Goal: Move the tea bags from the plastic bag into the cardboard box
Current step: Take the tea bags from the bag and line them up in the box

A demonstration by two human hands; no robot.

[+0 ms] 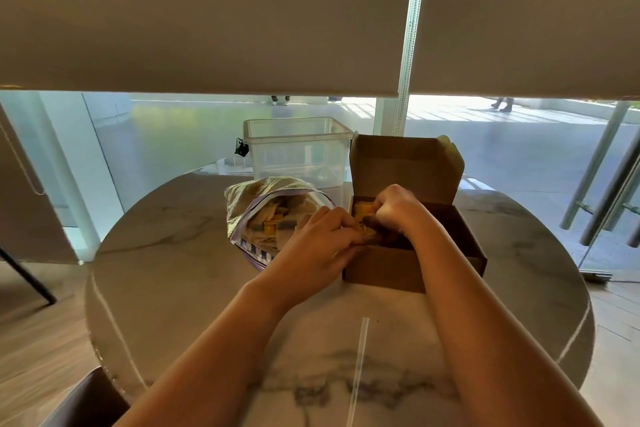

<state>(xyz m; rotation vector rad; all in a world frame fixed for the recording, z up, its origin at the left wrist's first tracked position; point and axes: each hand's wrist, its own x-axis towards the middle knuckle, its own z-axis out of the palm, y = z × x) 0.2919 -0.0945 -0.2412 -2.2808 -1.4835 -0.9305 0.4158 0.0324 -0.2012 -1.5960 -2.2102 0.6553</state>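
Note:
An open brown cardboard box (388, 270) stands on the round marble table (180, 274), its lid tipped back. To its left lies an open plastic bag (252, 218) with several tea bags (270, 227) showing inside. My left hand (325, 246) lies at the box's left wall, fingers curled over the rim onto tea bags there. My right hand (394, 208) is inside the box, fingers curled down around tea bags with yellow tags (363, 210). The box floor under my hands is hidden.
A clear plastic tub (298, 149) stands behind the bag, close to the box lid. The table's far edge runs just behind them, in front of a glass wall. A dark chair back (90, 399) shows at the lower left.

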